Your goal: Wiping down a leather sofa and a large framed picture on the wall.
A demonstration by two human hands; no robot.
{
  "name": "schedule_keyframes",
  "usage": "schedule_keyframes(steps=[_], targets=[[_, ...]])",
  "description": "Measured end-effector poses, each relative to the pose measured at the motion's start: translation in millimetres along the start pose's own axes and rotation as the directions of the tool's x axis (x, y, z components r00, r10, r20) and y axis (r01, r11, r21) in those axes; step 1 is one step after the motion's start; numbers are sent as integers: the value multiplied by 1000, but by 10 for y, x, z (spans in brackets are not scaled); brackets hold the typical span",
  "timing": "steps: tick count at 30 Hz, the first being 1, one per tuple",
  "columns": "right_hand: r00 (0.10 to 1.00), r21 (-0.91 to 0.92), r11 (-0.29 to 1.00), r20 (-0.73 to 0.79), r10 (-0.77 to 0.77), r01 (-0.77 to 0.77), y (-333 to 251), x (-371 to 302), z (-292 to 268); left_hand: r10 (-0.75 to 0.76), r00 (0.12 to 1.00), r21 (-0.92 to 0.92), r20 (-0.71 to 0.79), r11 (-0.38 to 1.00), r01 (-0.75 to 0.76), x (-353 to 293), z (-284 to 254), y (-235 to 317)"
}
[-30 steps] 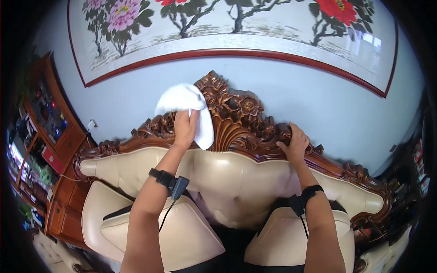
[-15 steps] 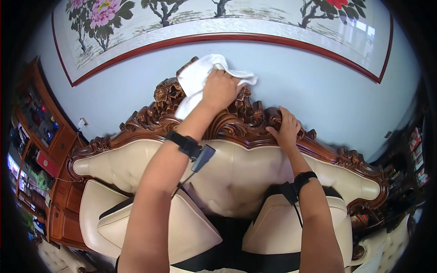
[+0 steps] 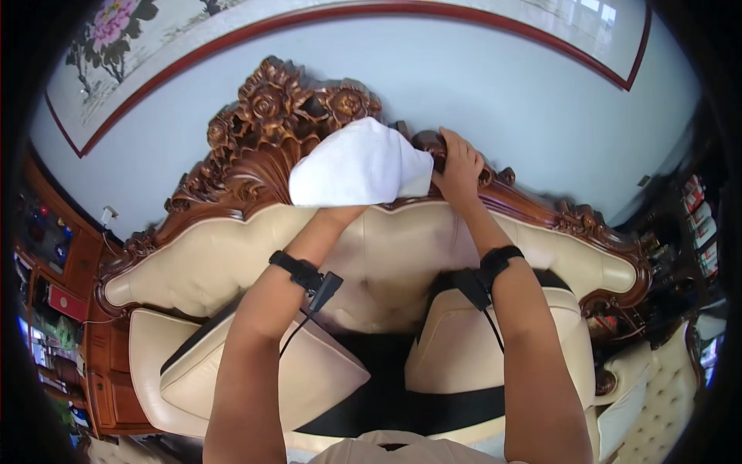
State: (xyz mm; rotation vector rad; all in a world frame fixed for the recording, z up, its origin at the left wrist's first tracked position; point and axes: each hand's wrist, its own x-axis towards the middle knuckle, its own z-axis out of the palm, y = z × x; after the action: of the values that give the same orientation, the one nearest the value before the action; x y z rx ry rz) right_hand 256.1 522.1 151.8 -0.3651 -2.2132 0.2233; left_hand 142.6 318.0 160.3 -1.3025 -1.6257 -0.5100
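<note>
A white cloth (image 3: 359, 166) covers my left hand (image 3: 342, 215), which grips it from beneath; its fingers are hidden and only the wrist side shows. The cloth lies against the carved brown wooden sofa frame (image 3: 267, 108), just below its rose and leaf carvings. Close by on the right, my right hand (image 3: 461, 172) holds the frame beside a dark rounded scroll, thumb to the left and fingers bent over the upper edge. Below both hands spreads the cream tufted leather backrest (image 3: 386, 251). Each forearm wears a black strap with a small black device.
Cream cushions (image 3: 263, 367) rest on the black-and-cream seat. Behind the sofa, a red-framed flower painting (image 3: 386, 9) hangs on the pale blue wall. A wooden cabinet (image 3: 116, 371) stands at left, dark shelves (image 3: 688, 232) and a tufted cream armchair (image 3: 653, 394) at right.
The view has shifted, showing more of the carved crest. My left hand has brought the cloth down and right, nearer my right hand, and the cloth now covers it. My right hand keeps its hold.
</note>
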Motion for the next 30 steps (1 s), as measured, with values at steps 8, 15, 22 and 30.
schedule_keyframes(steps=[8, 15, 22, 30], targets=[[1000, 18, 1000, -4, -4, 4, 55, -30, -36, -152, 794, 105, 589, 988, 111, -485, 294, 247], [999, -3, 999, -7, -38, 38, 232, -87, -14, -150, 861, -66, 487, 976, 208, -1204, -238, -28], [999, -73, 997, 37, -35, 38, 328, -21, 24, -405, 900, 157, 160, 911, 382, -2349, -1006, -1025], [991, -30, 996, 107, -77, 81, 238, -11, 26, -653, 450, 256, 609, 699, 668, -2998, -1257, -1196]])
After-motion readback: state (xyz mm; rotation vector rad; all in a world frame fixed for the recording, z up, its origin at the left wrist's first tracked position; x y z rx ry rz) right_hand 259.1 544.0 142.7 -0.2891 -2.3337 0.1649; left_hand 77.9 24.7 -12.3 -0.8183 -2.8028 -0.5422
